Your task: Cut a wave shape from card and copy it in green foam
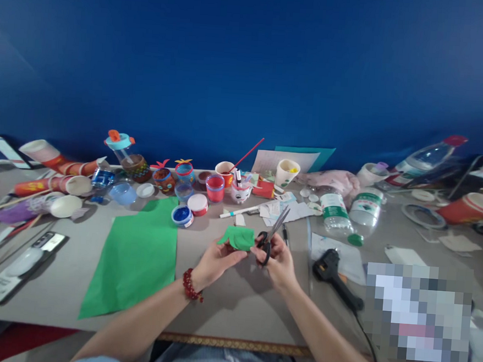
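My left hand (214, 264) is closed on a small folded piece of green paper (239, 237), held above the table in front of me. In my right hand (279, 263) is a pair of scissors (279, 222) with black handles, its blades pointing up and away from the paper. My right fingertips are close to the paper's right edge; whether they touch it I cannot tell. A large green sheet (136, 262), with its upper left corner cut away, lies flat to the left of my hands.
Open paint jars (181, 215), cups and decorated pots (164, 180) line the back of the table (232, 307). On the right are a black glue gun (336, 278) with its cable and plastic bottles (335, 212). A phone-like device (22, 268) and paper-cup tubes (53, 184) lie left.
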### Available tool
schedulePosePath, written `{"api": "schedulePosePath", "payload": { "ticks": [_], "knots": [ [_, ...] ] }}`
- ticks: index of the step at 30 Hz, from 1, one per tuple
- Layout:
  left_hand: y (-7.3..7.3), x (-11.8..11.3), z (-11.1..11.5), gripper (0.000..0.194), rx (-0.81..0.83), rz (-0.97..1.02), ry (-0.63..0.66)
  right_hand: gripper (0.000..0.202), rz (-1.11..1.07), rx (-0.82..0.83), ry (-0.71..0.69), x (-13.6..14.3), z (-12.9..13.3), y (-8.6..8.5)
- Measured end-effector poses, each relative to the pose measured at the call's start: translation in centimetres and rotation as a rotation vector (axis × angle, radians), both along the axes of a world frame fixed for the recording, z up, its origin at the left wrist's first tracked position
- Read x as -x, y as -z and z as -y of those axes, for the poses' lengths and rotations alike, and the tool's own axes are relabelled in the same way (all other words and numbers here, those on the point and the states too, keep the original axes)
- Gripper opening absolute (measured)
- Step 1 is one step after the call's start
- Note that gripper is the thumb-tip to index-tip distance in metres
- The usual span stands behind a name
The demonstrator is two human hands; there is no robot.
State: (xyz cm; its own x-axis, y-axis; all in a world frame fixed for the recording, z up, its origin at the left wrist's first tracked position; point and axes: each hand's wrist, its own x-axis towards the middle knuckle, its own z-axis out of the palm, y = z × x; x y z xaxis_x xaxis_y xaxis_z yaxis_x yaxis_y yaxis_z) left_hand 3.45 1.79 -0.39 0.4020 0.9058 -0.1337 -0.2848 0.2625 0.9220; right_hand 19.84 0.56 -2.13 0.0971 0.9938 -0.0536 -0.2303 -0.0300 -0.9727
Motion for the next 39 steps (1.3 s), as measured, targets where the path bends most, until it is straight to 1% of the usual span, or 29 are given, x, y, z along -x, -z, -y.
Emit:
{"api": "schedulePosePath", "payload": {
  "ticks": [2,5,9,12,14,16,19,20,22,27,32,39],
  "knots": [
    [0.1,-0.2,0.0,0.031,0.01,0.003,-0.046,0.042,0.01,0.003,-0.026,0.1,0.1,0.3],
    [0.3,-0.2,0.0,0.031,-0.011,-0.01,-0.08,0.044,0.008,0.018,-0.055,0.3,0.2,0.5],
    [0.4,-0.1,0.0,0.029,-0.07,-0.026,-0.115,0.044,0.039,0.025,-0.097,0.4,0.4,0.2],
    [-0.1,0.3,-0.4,0.025,-0.112,-0.035,-0.168,0.043,0.065,-0.001,-0.147,0.1,0.4,-0.1],
    [-0.5,0.8,-0.8,0.022,-0.14,-0.04,-0.207,0.044,0.068,-0.013,-0.232,-0.4,0.3,0.0],
    [-0.9,1.4,-1.2,0.02,-0.167,-0.04,-0.229,0.046,0.074,-0.011,-0.365,-0.8,0.2,0.4],
    [-1.0,2.1,-1.6,0.016,-0.201,-0.034,-0.227,0.05,0.082,0.02,-0.561,-1.3,0.1,0.9],
    [-1.0,2.3,-1.7,0.015,-0.212,-0.031,-0.222,0.051,0.078,0.035,-0.609,-1.3,0.1,1.0],
    [-1.1,2.5,-1.8,0.015,-0.23,-0.024,-0.203,0.051,0.072,0.058,-0.661,-1.3,0.2,0.9],
    [-1.0,2.5,-1.9,0.016,-0.207,-0.016,-0.138,0.047,0.104,0.086,-0.689,-1.0,0.3,0.3],
    [-1.0,2.6,-1.9,0.018,-0.198,-0.03,-0.116,0.05,0.127,0.122,-0.697,-1.0,0.2,0.0],
    [-1.4,2.7,-1.8,0.019,-0.214,-0.071,-0.071,0.049,0.112,0.113,-0.707,-1.2,0.2,0.4]
  ]
}}
